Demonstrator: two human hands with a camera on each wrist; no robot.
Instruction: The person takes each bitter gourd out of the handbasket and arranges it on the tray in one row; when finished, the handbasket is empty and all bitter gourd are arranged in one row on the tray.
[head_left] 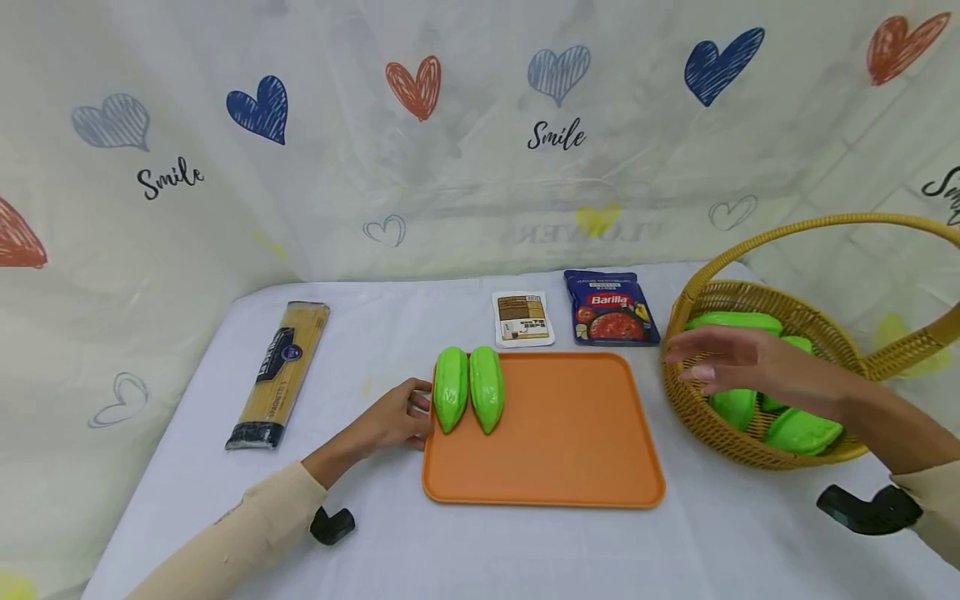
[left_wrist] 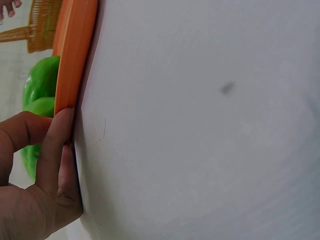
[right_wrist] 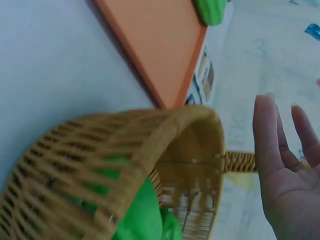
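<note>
My left hand is at the left edge of the orange tray, its thumb and fingers pinching the rim in the left wrist view. Two glossy green ridged fruits with pointed ends, a left one and a right one, lie side by side on the tray's upper left. Over the wicker basket hovers my right hand, its fingers extended and holding nothing. Several similar green pieces lie inside the basket, partly hidden by the hand and forearm.
A pack of spaghetti lies at the left of the white-covered table. Behind the tray are a small white-and-brown packet and a blue Barilla pouch. The basket's tall handle arches above its bowl at the right.
</note>
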